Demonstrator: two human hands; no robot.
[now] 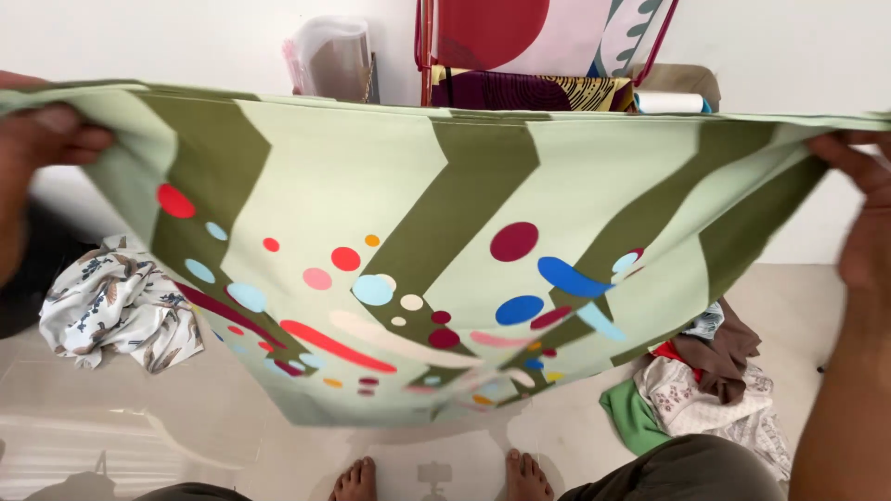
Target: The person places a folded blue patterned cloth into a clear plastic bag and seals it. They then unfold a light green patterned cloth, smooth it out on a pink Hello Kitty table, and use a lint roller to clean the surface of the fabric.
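A large light green cloth (325, 186) with olive zigzag stripes and coloured dots hangs spread out in front of me. My left hand (46, 134) grips its top left edge. My right hand (858, 186) pinches its top right corner. The cloth is pulled taut along the top and sags to a point near the floor. My bare feet (436, 478) show below it on the glossy floor.
A crumpled white patterned cloth (121, 311) lies on the floor at left. A pile of green, brown and white clothes (705, 390) lies at right. Behind the cloth stand a rack with patterned fabrics (529, 56), a clear bag (334, 56) and a white wall.
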